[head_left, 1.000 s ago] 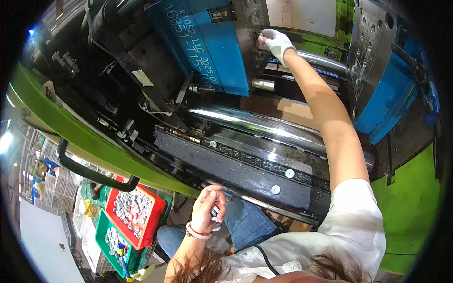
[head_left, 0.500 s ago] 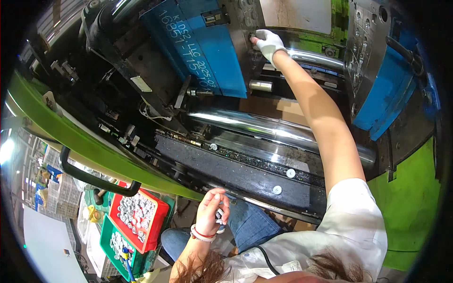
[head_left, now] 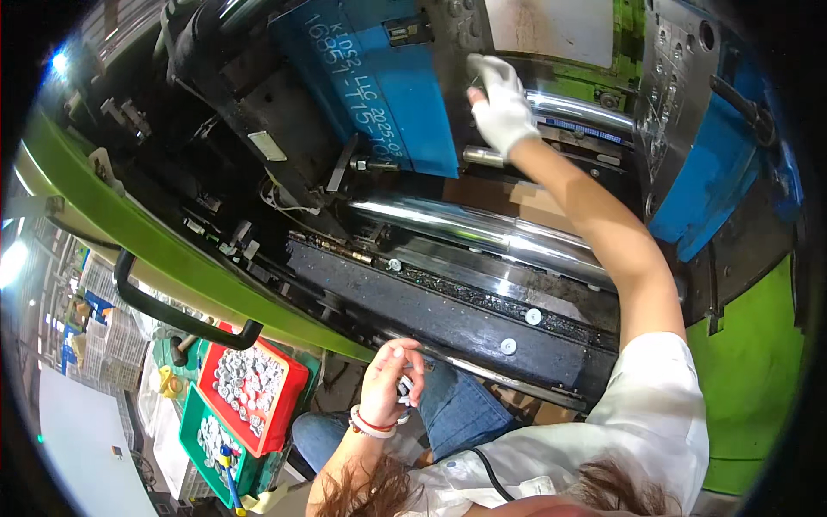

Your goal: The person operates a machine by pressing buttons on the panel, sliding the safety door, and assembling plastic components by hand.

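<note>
Right hand: your gloved right hand [head_left: 502, 108] presses flat, fingers apart, on the dark mould face [head_left: 452, 52] at upper centre, beside the blue block [head_left: 379, 82].
Left hand: your left hand [head_left: 389, 388], lower centre, grip closed on small white parts [head_left: 403, 388].
Room: open gap above the chrome bar [head_left: 482, 228].
Change: right hand has moved slightly left.

right grip [head_left: 502, 108]: white glove | left grip [head_left: 389, 379]: red-white wristbands | white shirt, blue jeans
</note>
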### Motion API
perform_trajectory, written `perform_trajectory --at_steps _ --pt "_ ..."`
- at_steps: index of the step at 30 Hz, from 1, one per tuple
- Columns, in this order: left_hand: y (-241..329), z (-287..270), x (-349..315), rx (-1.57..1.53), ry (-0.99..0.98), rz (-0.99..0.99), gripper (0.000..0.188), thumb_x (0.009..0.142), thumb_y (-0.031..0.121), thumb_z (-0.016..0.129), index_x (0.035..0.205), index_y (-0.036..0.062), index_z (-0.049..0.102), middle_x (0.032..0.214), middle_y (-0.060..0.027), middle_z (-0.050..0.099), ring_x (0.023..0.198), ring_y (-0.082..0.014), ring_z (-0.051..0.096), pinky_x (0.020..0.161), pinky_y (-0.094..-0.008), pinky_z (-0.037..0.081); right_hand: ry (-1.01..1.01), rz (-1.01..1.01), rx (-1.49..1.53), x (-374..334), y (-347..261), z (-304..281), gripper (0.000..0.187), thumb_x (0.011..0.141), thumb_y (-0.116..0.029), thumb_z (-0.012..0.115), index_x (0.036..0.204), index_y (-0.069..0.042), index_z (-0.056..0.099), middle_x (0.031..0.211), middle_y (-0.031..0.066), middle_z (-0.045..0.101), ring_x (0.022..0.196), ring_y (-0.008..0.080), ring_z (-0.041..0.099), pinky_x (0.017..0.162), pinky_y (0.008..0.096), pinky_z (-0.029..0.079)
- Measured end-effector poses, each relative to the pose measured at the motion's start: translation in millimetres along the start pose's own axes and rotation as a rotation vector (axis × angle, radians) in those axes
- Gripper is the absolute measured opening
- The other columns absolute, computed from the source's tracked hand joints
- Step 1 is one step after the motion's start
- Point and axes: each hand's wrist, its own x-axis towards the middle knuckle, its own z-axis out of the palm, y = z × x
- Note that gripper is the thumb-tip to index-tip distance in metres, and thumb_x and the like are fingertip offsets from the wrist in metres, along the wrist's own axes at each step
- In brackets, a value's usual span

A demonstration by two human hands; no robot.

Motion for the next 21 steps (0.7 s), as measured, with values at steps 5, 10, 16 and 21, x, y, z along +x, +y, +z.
perform_trajectory --at_steps 5,10,16,21 --pt "10.0 13.0 17.5 -0.091 0.108 0.065 0.048 0.098 0.045 0.029 0.119 0.0035 0.041 0.080 -0.0093 0.057 0.043 -0.0164 0.049 0.034 -0.0250 0.039 -1.059 -0.524 0.455 -106.1 -125.1 -56.3 0.032 0.082 -0.032 0.048 0.083 -0.005 0.065 0.092 0.0177 0.062 0.085 0.0330 0.060 0.077 0.0413 0.049" --pt "11.8 31.8 28.8 -0.081 0.293 0.072 0.050 0.097 0.049 0.030 0.117 0.0068 0.048 0.083 -0.0050 0.061 0.052 -0.0140 0.058 0.035 -0.0247 0.041 -1.443 -0.480 0.354 -149.7 -147.8 -69.4 0.030 0.081 -0.030 0.053 0.087 -0.003 0.066 0.095 0.0153 0.063 0.089 0.0316 0.061 0.079 0.0409 0.049" --pt "10.1 28.0 26.7 -0.013 0.276 0.077 0.044 0.098 0.041 0.032 0.120 0.0040 0.043 0.092 -0.0108 0.058 0.052 -0.0166 0.056 0.036 -0.0262 0.044 -1.500 -0.566 0.480 -146.7 -134.2 -60.7 0.025 0.079 -0.027 0.054 0.083 -0.005 0.066 0.088 0.0105 0.066 0.083 0.0300 0.063 0.075 0.0405 0.050" --pt "6.3 27.4 24.6 -0.080 0.247 0.014 0.044 0.097 0.040 0.035 0.119 0.0025 0.043 0.090 -0.0113 0.058 0.050 -0.0170 0.055 0.036 -0.0270 0.044 -1.556 -0.606 0.504 -146.6 -131.6 -57.5 0.022 0.075 -0.027 0.058 0.084 -0.007 0.065 0.082 0.0105 0.066 0.078 0.0305 0.063 0.071 0.0411 0.050"
